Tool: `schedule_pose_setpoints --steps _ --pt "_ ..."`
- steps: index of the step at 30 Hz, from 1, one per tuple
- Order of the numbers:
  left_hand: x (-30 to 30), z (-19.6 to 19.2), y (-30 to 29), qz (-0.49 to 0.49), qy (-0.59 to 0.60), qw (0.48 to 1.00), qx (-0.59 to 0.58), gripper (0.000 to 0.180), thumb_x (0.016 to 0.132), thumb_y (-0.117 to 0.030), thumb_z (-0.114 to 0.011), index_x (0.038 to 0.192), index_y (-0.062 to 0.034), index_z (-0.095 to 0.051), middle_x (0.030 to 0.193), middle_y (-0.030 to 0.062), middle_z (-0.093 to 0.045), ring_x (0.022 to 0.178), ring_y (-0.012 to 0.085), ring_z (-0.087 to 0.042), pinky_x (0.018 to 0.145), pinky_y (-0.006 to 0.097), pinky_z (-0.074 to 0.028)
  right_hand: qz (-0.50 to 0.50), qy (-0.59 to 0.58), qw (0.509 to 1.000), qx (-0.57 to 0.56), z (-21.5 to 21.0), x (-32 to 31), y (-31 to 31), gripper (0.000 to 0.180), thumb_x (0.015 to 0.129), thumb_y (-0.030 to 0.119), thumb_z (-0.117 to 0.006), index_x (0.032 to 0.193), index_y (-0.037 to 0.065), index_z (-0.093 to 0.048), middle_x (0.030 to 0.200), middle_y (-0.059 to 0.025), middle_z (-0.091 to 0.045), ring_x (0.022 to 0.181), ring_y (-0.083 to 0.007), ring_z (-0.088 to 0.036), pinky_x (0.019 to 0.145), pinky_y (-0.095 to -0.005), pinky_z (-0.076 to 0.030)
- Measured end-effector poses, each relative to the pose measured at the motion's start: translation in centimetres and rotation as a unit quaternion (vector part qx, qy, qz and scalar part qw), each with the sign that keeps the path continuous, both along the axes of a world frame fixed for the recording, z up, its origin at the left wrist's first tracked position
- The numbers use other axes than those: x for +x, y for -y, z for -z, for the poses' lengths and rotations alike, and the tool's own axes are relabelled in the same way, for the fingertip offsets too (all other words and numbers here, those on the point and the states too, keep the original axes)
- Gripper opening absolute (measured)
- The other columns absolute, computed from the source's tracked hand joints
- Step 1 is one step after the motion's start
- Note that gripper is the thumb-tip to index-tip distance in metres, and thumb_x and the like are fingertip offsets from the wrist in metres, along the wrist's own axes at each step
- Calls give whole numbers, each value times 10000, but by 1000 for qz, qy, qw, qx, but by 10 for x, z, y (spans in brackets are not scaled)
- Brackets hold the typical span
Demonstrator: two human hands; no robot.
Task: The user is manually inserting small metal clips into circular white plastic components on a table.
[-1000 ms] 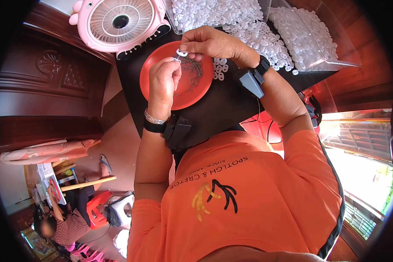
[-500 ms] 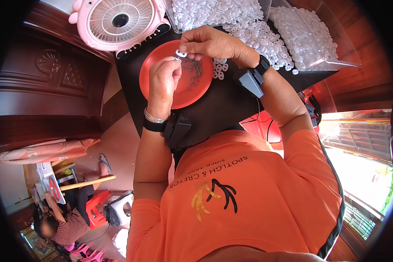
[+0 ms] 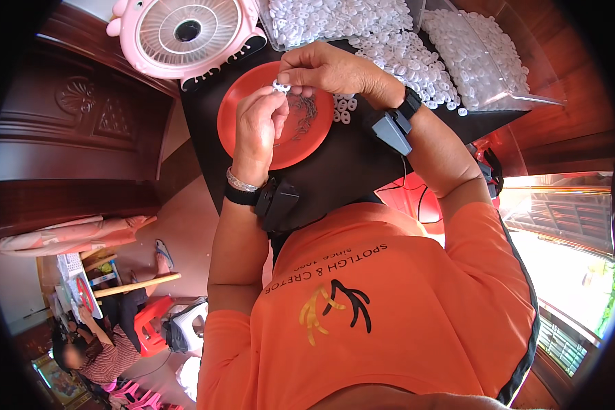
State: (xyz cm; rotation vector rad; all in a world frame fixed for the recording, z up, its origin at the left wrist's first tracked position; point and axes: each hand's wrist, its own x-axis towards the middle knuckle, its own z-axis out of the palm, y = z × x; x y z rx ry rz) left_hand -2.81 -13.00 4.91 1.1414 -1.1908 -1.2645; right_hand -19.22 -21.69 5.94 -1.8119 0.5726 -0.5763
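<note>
While small white pieces [image 3: 281,87] showed at frame's upper centre, left hand [image 3: 257,124] and right hand [image 3: 329,68] kept grips clamped on them over orange plate [image 3: 293,152]; seemingly a joining step, next move calling for steady alignment.

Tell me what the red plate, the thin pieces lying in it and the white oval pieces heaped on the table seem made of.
Red plate: probably plastic, smooth and slightly glossy, judging by its even colour and soft sheen.
Thin pieces: perhaps metal, for their dull grey look, but too small to be sure.
White oval pieces: likely moulded plastic, smooth, given their repeated shape.
</note>
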Motion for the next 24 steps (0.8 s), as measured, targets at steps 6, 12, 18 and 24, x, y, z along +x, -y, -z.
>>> schedule_pose_setpoints --steps 6,12,18,24 --pt "-4 1 1 -26 -13 1000 -2 263 868 -229 -495 702 -32 -551 608 2 -489 501 67 -420 451 209 -310 32 40 999 -18 5 4 1 201 897 209 -604 920 9 -612 751 10 -583 680 -61 -523 638 -213 -448" --pt "3 9 3 -39 -60 997 -10 245 878 -250 -486 802 -39 -586 665 1 -545 538 80 -491 495 204 -369 23 108 991 -70 2 6 -7 227 859 105 -638 1052 -4 -589 862 -17 -625 831 -80 -576 756 -234 -472" --pt "-2 8 2 -61 -97 993 12 278 877 -275 -486 941 -29 -597 729 35 -614 617 123 -591 543 222 -408 84 32 977 -191 -3 10 -17 337 721 102 -734 1031 48 -615 865 -42 -644 782 -123 -614 703 -263 -491" --pt "4 15 6 -26 -143 989 18 324 883 -302 -466 967 -14 -588 752 69 -642 629 156 -608 558 234 -420 112 36 946 -301 -1 12 -18 301 726 108 -725 1001 46 -620 881 -53 -635 758 -160 -622 684 -277 -493"
